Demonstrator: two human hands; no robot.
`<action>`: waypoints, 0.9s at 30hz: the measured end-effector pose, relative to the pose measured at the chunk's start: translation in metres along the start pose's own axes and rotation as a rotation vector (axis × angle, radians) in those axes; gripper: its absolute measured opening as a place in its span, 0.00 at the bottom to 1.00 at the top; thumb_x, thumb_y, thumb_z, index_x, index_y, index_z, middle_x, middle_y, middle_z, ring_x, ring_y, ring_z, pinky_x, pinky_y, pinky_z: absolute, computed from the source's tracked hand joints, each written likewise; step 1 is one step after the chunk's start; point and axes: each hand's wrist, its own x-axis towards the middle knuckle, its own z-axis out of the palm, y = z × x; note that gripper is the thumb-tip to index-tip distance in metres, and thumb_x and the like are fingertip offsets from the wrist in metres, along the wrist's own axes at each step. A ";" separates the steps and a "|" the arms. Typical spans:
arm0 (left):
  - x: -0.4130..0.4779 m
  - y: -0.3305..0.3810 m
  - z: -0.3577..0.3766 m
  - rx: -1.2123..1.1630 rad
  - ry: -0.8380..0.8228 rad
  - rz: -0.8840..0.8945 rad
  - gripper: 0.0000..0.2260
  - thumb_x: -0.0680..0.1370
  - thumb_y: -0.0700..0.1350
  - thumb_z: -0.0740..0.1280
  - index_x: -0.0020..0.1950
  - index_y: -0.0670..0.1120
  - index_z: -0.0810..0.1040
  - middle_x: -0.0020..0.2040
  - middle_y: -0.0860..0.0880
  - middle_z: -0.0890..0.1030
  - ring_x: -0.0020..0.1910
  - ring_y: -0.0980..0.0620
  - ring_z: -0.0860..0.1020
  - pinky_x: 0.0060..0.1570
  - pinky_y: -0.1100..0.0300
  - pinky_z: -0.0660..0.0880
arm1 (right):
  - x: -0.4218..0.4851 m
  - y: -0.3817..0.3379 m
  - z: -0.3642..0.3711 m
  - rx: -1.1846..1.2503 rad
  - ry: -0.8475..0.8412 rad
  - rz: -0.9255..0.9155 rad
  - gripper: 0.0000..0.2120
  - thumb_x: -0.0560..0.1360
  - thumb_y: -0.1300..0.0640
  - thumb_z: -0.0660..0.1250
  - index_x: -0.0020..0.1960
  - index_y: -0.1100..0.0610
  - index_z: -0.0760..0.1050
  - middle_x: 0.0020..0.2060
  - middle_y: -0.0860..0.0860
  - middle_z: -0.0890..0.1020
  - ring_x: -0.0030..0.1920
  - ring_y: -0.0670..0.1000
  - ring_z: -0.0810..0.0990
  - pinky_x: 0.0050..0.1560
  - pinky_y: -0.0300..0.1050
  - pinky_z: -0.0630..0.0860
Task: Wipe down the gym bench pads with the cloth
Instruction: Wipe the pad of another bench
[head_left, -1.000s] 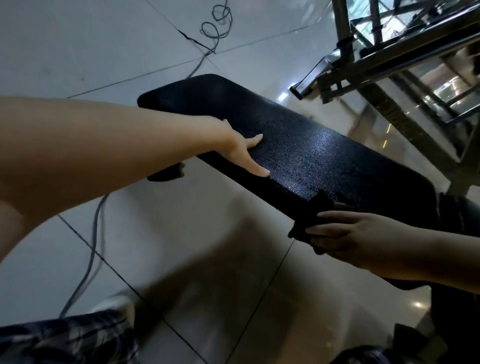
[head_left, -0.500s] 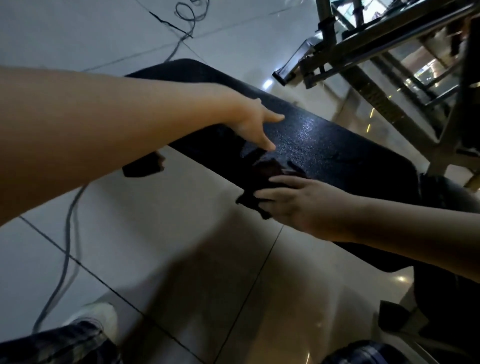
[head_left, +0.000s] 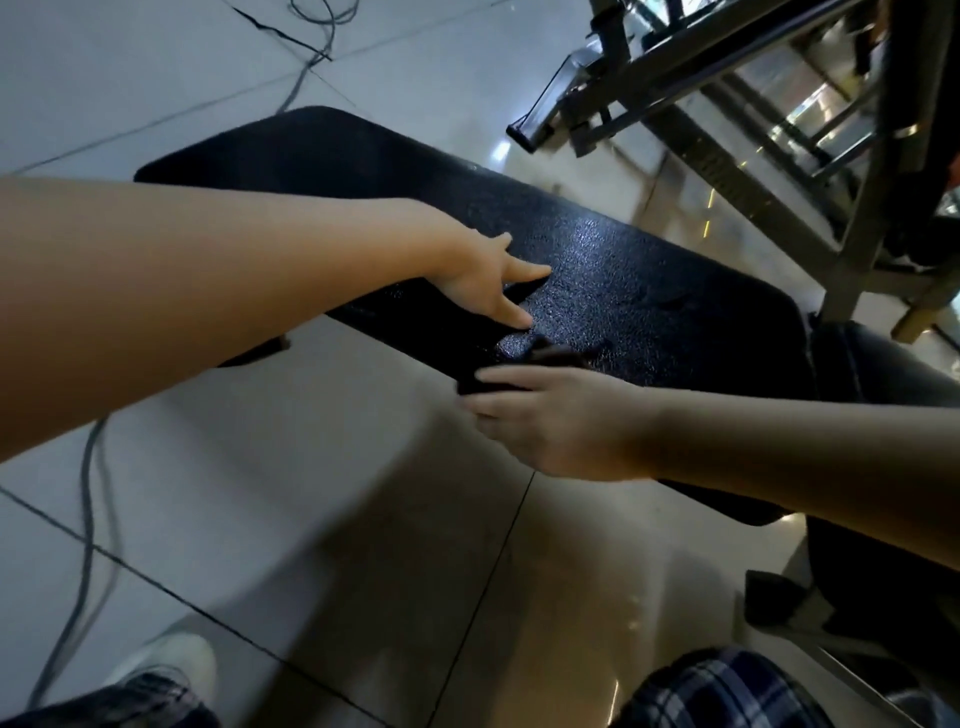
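Note:
A long black textured bench pad (head_left: 623, 280) runs from upper left to right across the view, wet-looking and shiny in its middle. My left hand (head_left: 488, 280) rests on the pad with fingers straight and spread. Just below it, my right hand (head_left: 556, 421) presses a dark cloth (head_left: 540, 358) against the pad's near edge; its fingers lie flat and blurred over the cloth, which is mostly hidden beneath them. A second dark pad (head_left: 883, 374) adjoins at the right.
A grey metal gym frame (head_left: 727, 88) stands at the upper right beyond the bench. Cables (head_left: 88, 519) trail over the pale tiled floor (head_left: 311, 493) at left. My plaid trouser legs (head_left: 727, 691) and a white shoe (head_left: 171, 665) show at the bottom.
My right hand has slid the cloth leftward along the pad's near edge, from the right part toward my left hand. My left hand shifted slightly further onto the pad top.

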 end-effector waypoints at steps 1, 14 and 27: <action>0.000 0.001 0.000 0.009 -0.007 -0.008 0.34 0.77 0.68 0.56 0.78 0.65 0.42 0.80 0.47 0.40 0.79 0.39 0.48 0.75 0.43 0.50 | 0.018 0.003 0.001 -0.007 0.005 0.004 0.17 0.74 0.62 0.56 0.47 0.56 0.84 0.54 0.51 0.83 0.67 0.55 0.73 0.73 0.54 0.58; -0.007 0.014 -0.018 0.142 -0.066 -0.002 0.45 0.71 0.70 0.63 0.78 0.62 0.39 0.81 0.43 0.48 0.78 0.42 0.55 0.74 0.48 0.54 | -0.161 -0.052 -0.017 0.383 -0.389 0.252 0.21 0.82 0.53 0.48 0.60 0.47 0.79 0.66 0.43 0.74 0.70 0.44 0.66 0.75 0.44 0.53; 0.000 -0.004 0.009 -0.052 -0.052 -0.002 0.45 0.64 0.76 0.56 0.74 0.69 0.36 0.79 0.51 0.33 0.78 0.43 0.36 0.75 0.39 0.43 | -0.005 -0.009 -0.008 0.136 -0.055 0.062 0.21 0.73 0.62 0.51 0.42 0.54 0.84 0.50 0.49 0.84 0.64 0.53 0.73 0.74 0.51 0.50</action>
